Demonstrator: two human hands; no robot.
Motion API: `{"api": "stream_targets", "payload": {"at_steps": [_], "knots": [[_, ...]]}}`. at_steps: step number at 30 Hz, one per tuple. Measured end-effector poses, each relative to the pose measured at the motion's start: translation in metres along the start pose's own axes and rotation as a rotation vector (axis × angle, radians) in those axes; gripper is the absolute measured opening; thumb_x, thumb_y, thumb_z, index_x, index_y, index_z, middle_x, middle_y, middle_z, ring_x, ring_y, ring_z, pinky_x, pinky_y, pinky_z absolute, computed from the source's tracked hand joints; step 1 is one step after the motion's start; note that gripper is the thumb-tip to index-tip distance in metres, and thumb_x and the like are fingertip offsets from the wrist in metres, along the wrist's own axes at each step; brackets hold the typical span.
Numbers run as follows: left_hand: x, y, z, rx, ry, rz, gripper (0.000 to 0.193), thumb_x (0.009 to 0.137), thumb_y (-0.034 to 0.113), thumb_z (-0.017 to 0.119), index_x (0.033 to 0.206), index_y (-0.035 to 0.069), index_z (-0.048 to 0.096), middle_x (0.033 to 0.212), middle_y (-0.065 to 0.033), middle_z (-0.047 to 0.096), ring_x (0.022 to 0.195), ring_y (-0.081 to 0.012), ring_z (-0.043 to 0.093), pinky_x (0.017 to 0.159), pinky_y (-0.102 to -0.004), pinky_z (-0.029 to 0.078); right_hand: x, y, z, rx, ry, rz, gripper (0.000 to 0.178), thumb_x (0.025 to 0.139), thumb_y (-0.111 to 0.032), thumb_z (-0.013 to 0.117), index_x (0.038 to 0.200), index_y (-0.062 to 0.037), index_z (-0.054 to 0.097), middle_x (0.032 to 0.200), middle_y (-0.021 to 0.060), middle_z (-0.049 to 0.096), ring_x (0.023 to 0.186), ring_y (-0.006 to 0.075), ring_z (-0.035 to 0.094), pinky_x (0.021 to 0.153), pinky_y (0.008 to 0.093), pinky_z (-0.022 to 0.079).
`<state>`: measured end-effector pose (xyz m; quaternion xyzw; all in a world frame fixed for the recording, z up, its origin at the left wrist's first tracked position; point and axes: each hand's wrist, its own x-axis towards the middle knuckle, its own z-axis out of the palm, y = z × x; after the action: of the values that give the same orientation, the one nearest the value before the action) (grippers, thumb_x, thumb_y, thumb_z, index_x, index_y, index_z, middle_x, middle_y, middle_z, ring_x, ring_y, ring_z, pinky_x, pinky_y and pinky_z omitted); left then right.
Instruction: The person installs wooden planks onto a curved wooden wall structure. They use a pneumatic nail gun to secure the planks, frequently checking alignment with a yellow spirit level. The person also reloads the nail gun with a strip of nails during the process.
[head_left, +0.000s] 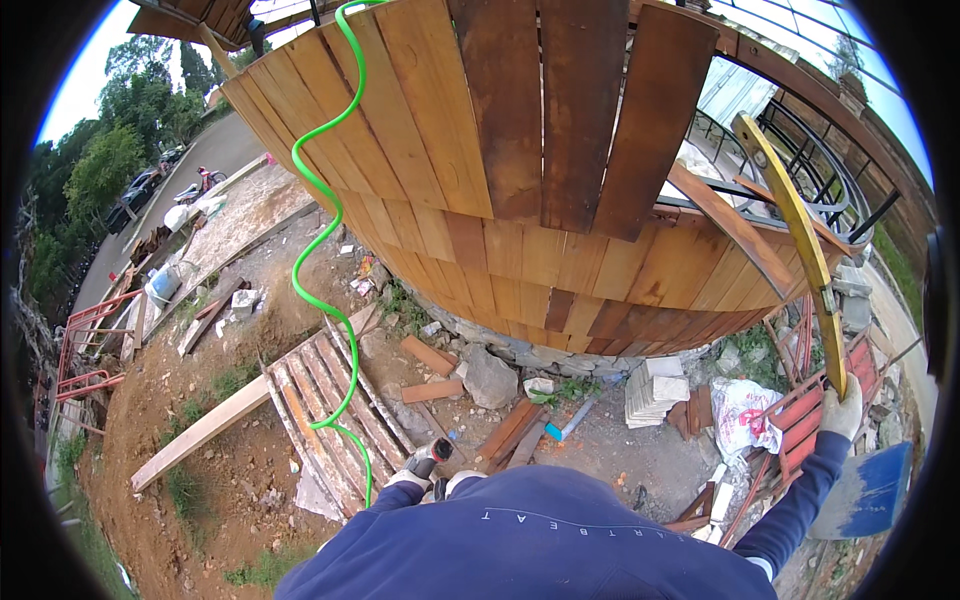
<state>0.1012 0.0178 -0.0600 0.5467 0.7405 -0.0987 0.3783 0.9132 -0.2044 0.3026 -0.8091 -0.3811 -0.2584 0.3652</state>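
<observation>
The long yellow bar, looks like a spirit level, is up on the right, running along the right end of the curved wooden wall. The right hand, in a pale glove, has its fingers closed around the bar's lower end, arm stretched way out to the side. Down near the middle, the left hand, also gloved, is gripping a black power tool with a bit of red near its nose; the sleeve hides part of that grip, and I can't tell exactly what kind of tool it is. A bright green coiled hose drops down past the wall and disappears at the left sleeve.

The wall's mostly honey-coloured boards, with a few darker ones up top, and a loose brown plank slants across its right end. On the dirt below there's a big grey stone, a stack of pale tiles, a white plastic bag and, off left, a grubby slatted wooden panel next to a pale beam.
</observation>
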Motion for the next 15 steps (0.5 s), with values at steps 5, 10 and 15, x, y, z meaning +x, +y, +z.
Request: {"api": "stream_targets", "payload": {"at_steps": [5, 10, 15], "knots": [[0.019, 0.017, -0.006, 0.094, 0.039, 0.140, 0.057, 0.074, 0.044, 0.080, 0.118, 0.010, 0.072, 0.113, -0.0199, 0.072, 0.108, -0.0337, 0.069, 0.092, -0.0411, 0.054, -0.186, 0.042, -0.001, 0.485, 0.090, 0.459, 0.047, 0.083, 0.008, 0.054, 0.128, -0.0048, 0.058, 0.097, 0.0035, 0.065, 0.067, 0.0073, 0.055, 0.053, 0.0228, 0.044], [0.037, 0.028, -0.018, 0.192, 0.092, 0.253, 0.054, 0.074, 0.042, 0.080, 0.118, 0.012, 0.072, 0.110, -0.0194, 0.073, 0.106, -0.0343, 0.070, 0.090, -0.0422, 0.055, -0.226, -0.077, 0.025, 0.945, -0.037, 0.391, 0.060, 0.075, 0.012, 0.049, 0.134, 0.0000, 0.052, 0.117, 0.0107, 0.063, 0.100, 0.0186, 0.064, 0.087, 0.0317, 0.052], [0.043, 0.058, -0.033, 0.272, 0.074, 0.217, 0.060, 0.073, 0.046, 0.082, 0.117, 0.007, 0.072, 0.107, -0.0196, 0.074, 0.102, -0.0354, 0.071, 0.088, -0.0420, 0.055, -0.213, -0.166, 0.084, 1.270, -0.226, 0.359, 0.068, 0.068, 0.013, 0.048, 0.136, 0.0024, 0.050, 0.122, 0.0124, 0.064, 0.108, 0.0224, 0.065, 0.095, 0.0346, 0.052]]}}
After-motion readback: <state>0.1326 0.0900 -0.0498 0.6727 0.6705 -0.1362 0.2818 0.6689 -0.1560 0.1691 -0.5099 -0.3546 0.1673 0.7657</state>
